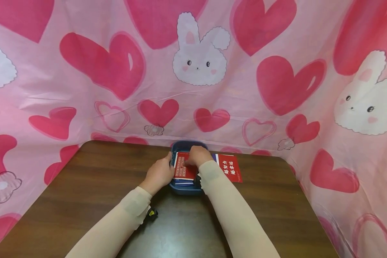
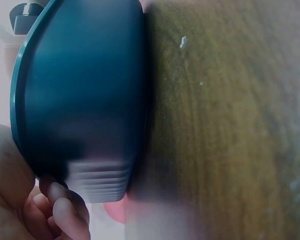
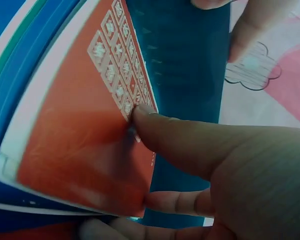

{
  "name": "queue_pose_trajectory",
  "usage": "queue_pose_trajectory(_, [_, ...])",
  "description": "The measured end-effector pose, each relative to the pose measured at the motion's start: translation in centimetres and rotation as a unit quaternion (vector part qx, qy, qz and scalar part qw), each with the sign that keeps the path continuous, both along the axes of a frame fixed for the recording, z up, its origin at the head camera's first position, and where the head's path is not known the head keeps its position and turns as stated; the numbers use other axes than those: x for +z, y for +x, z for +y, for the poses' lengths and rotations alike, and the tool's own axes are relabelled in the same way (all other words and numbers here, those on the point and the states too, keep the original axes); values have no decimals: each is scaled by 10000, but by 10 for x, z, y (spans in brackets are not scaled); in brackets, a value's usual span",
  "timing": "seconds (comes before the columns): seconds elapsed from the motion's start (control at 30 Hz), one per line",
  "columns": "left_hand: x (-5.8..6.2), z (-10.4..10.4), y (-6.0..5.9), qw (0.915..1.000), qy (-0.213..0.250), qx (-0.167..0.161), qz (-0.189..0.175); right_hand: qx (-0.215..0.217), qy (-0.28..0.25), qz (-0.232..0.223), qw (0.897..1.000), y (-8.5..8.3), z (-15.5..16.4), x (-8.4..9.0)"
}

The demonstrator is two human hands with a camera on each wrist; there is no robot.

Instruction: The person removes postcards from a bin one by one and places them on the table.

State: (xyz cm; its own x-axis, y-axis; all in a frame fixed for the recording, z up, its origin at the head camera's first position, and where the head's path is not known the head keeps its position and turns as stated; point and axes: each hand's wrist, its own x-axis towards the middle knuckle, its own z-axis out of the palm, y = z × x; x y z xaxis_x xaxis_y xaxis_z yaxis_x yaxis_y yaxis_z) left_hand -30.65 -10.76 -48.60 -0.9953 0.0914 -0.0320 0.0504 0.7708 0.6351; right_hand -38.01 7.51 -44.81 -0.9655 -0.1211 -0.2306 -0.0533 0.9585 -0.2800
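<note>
A dark blue plastic basket (image 1: 187, 192) stands near the far edge of the table, holding a stack of thin notebooks. My left hand (image 1: 160, 172) grips its left rim, and the left wrist view shows the curled fingers (image 2: 70, 217) beside the ribbed outer wall (image 2: 85, 100). On top of the stack lies a red notebook (image 1: 180, 170) with a grid of pale characters and a white border. My right hand (image 1: 199, 156) reaches in from the right and pinches this notebook, thumb on the red cover (image 3: 75, 155) and fingers at its edge. Blue notebooks (image 1: 183, 182) show underneath.
Another red notebook (image 1: 233, 170) with white characters lies right of the basket, beside a blue and white edge. A patterned pink cloth (image 1: 193, 96) hangs just behind the brown wooden table (image 1: 116, 179). A small black device (image 1: 152, 214) sits at the left wrist.
</note>
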Motion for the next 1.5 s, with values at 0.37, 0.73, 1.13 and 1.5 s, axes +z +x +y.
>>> queue_pose_trajectory(0.37, [1,0,1,9999,-76,52,61,43,-128,600,9981,9,2,8])
queue_pose_trajectory(0.73, [3,1,0,10000,2,60,-43,-22,-1635,393,9858,-10,31,15])
queue_pose_trajectory(1.13, [-1,5,0,9999,-121,101,28,-665,-3450,316,9357,13,89,34])
queue_pose_trajectory(1.5, [-1,4,0,9998,-123,151,19,-886,-3531,399,9305,22,146,48])
